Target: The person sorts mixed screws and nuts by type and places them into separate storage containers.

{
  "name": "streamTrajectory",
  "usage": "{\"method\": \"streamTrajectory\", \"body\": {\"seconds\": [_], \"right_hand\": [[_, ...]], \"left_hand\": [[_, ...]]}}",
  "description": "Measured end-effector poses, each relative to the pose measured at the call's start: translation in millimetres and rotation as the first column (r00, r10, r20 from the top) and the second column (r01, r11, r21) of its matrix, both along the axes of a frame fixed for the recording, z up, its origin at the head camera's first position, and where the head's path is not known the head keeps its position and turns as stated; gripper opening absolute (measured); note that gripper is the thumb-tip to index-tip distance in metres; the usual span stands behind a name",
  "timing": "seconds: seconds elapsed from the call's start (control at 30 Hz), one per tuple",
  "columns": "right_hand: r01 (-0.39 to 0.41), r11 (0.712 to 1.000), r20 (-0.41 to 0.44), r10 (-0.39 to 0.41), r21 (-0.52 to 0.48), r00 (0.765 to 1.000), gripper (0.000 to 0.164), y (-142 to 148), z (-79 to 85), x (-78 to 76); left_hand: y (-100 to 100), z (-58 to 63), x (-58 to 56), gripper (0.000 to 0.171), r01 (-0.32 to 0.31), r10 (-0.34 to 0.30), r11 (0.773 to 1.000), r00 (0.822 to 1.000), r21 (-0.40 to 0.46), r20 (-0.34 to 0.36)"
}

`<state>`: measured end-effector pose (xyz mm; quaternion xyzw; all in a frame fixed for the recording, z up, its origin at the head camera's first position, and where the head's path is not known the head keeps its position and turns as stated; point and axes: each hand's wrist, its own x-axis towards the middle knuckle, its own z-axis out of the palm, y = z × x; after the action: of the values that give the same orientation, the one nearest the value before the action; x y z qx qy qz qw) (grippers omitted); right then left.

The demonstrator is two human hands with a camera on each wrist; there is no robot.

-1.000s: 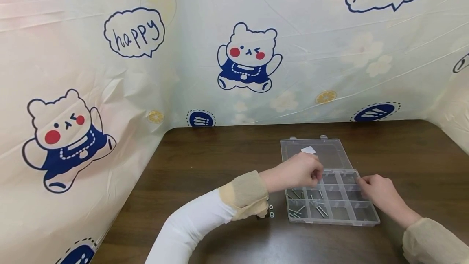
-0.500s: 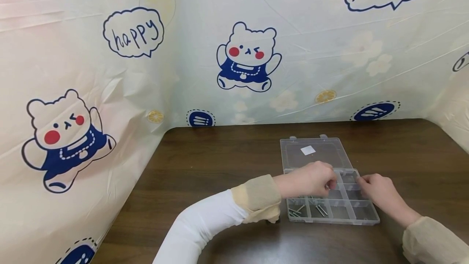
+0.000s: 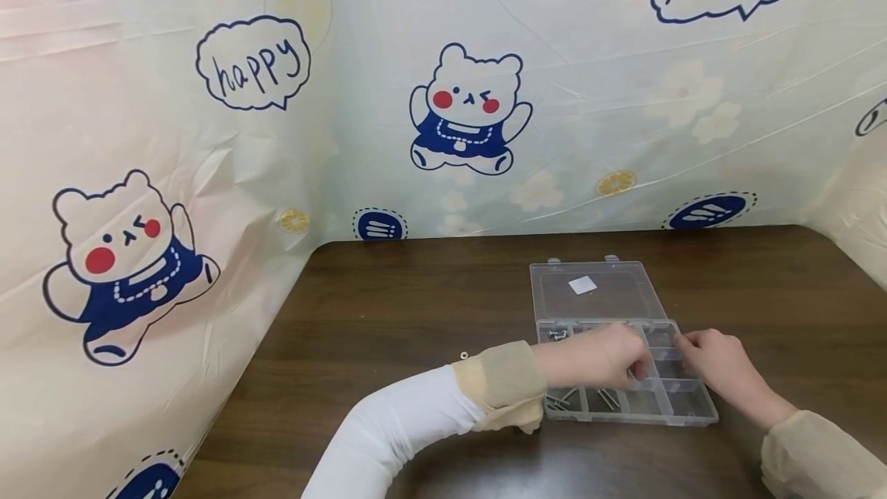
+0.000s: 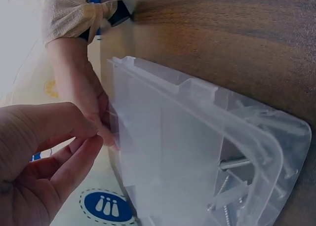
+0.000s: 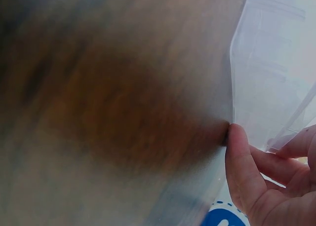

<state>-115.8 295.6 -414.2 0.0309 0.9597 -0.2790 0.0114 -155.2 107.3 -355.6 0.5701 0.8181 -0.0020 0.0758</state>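
Observation:
A clear plastic compartment box lies on the table with its lid open. Metal screws sit in some left compartments, and more screws show through the wall in the left wrist view. My left hand is over the box's middle, its forearm hiding part of the compartments. Thumb and index fingertips meet in the left wrist view; nothing shows between them. At the box's right side, my right hand pinches the side wall, thumb outside and fingers inside, also seen in the right wrist view.
The clear lid lies back behind the box, with a white label on it. A small nut rests on the brown table, beside my left sleeve. A printed curtain stands behind the table.
My left hand has moved right and toward the front across the box, baring the lid's label and some screws in the back left compartments. My right hand keeps its place on the box.

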Motion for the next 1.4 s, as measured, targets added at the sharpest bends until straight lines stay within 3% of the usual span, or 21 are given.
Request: {"method": "streamTrajectory", "body": {"seconds": [0.17, 0.33, 0.6, 0.87, 1.03, 1.4], "right_hand": [[0.0, 1.0, -0.009, 0.0, 0.005, 1.0, 0.042, -1, -0.8, 0.8], [0.008, 1.0, -0.006, -0.008, 0.001, 1.0, 0.043, -2, -1.6, 1.0], [0.002, 1.0, 0.012, -0.002, -0.007, 1.0, 0.04, -1, -1.2, -0.2], [0.008, 1.0, 0.011, -0.008, 0.004, 1.0, 0.039, 0, -0.8, -0.2], [0.01, 1.0, 0.002, -0.01, 0.006, 1.0, 0.037, 0, -0.3, 0.0], [0.009, 1.0, 0.018, -0.009, 0.009, 1.0, 0.036, 1, -0.4, -1.4]], "left_hand": [[3, -6.6, 2.9, 0.012, -0.046, 0.047, 0.998, 0.998, -0.037, 0.029], [1, -10.4, 2.8, 0.012, -0.035, 0.036, 0.999, 0.999, -0.022, 0.039], [-3, -7.7, 1.0, 0.012, -0.017, 0.018, 1.0, 0.999, -0.023, 0.036], [-10, -4.7, -2.7, 0.014, -0.02, 0.029, 0.996, 0.994, -0.083, 0.103], [-19, -1.7, -6.2, 0.012, -0.009, 0.021, 0.993, 0.995, -0.119, 0.101], [-48, 5.7, -22.7, 0.012, -0.055, 0.062, 0.995, 0.995, -0.085, 0.083]]}}
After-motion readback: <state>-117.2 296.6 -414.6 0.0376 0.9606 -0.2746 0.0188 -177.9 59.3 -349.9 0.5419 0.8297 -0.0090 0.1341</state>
